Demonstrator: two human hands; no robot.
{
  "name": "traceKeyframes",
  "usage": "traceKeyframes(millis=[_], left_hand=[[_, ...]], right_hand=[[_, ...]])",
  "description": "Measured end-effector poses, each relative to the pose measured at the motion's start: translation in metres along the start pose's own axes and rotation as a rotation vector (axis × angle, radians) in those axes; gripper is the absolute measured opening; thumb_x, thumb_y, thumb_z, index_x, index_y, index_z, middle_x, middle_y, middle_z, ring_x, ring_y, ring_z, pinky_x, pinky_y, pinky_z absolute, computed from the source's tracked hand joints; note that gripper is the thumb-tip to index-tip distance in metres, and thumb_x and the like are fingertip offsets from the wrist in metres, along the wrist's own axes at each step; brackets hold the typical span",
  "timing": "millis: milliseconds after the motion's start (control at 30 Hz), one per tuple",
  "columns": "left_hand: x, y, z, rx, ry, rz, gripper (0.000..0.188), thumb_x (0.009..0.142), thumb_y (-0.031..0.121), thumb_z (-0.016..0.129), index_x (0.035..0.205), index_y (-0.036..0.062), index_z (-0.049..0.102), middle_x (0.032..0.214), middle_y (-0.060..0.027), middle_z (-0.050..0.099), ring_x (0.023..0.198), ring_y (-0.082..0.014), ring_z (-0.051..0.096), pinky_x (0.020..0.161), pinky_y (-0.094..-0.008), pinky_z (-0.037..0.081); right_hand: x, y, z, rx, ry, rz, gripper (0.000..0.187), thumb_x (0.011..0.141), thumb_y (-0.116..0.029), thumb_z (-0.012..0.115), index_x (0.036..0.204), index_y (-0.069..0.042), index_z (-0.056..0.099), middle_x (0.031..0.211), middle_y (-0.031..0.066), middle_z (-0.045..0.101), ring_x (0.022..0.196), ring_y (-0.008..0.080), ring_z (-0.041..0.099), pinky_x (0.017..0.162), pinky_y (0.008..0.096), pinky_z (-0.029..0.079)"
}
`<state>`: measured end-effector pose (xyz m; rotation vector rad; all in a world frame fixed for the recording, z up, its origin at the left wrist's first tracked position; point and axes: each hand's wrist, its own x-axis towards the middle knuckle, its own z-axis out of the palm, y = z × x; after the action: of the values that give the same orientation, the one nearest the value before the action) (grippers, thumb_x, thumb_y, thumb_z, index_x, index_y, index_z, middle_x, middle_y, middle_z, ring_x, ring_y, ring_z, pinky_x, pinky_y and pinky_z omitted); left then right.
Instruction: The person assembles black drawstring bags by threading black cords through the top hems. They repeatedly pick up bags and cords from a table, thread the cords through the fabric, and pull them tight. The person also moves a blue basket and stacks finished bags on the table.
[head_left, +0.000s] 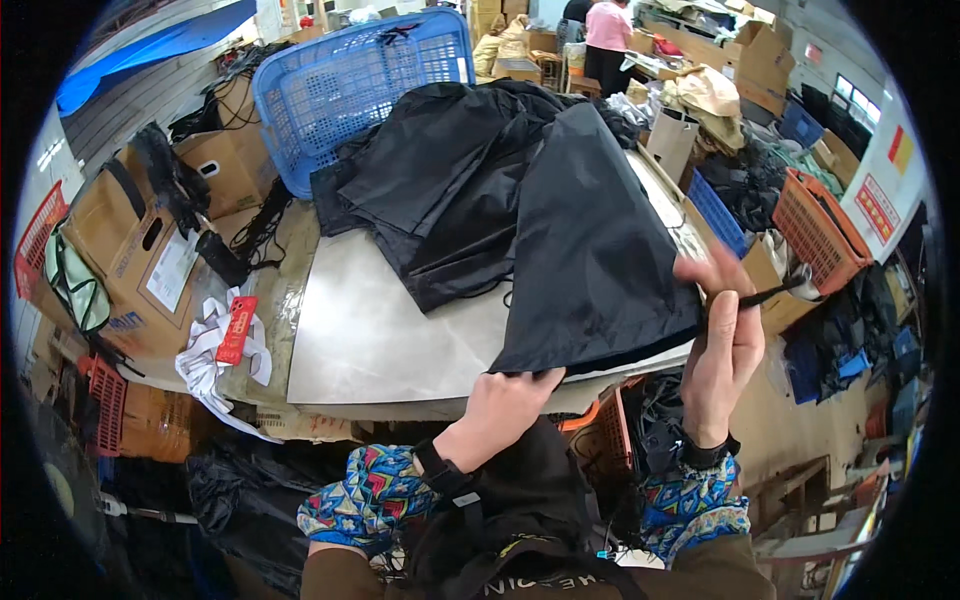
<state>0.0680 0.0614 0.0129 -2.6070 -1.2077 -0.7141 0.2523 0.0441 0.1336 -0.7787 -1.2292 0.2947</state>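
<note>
A black fabric bag [590,250] lies on the work table, its wide edge toward me. My left hand [508,405] is closed on that near edge, the fingertips tucked under the cloth. By the bag's right corner my right hand [722,345] is raised, thumb up and its fingers partly smeared by motion. A short black cord [772,293] sticks out to the right from between its fingers. More black fabric pieces [430,180] are heaped behind and left of the bag.
A blue plastic basket [350,85] stands tilted behind the heap. White straps and a red packet [237,330] lie at the table's left edge, near cardboard boxes [140,260]. An orange crate [820,235] is off to the right. A person in pink [606,28] stands far back.
</note>
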Motion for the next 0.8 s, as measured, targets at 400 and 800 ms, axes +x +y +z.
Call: traceKeyframes(millis=[400,800], left_hand=[[-0.041,-0.164,0.039,-0.041,-0.066,-0.020,0.030,0.078,0.008,0.057,0.107,-0.0009,0.060,0.104,-0.0222,0.062,0.098,-0.0389,0.058,0.085,-0.0433,0.048],[-0.090,0.012,0.033,-1.190,-0.346,-0.628,0.041,0.074,0.017,0.077,0.106,-0.0032,0.061,0.100,-0.0116,0.059,0.082,-0.0163,0.061,0.068,-0.0274,0.050]], right_hand=[[-0.072,0.062,-0.434,-0.193,0.856,0.402,0.031,0.097,-0.022,0.045,0.117,0.000,0.055,0.060,-0.0088,0.030,0.046,0.0028,0.024,0.038,0.0199,0.021],[-0.160,0.107,-0.030,0.062,-0.760,1.091,0.030,0.095,-0.026,0.053,0.077,-0.002,0.054,0.064,-0.0044,0.048,0.058,0.0038,0.042,0.049,0.0245,0.033]])
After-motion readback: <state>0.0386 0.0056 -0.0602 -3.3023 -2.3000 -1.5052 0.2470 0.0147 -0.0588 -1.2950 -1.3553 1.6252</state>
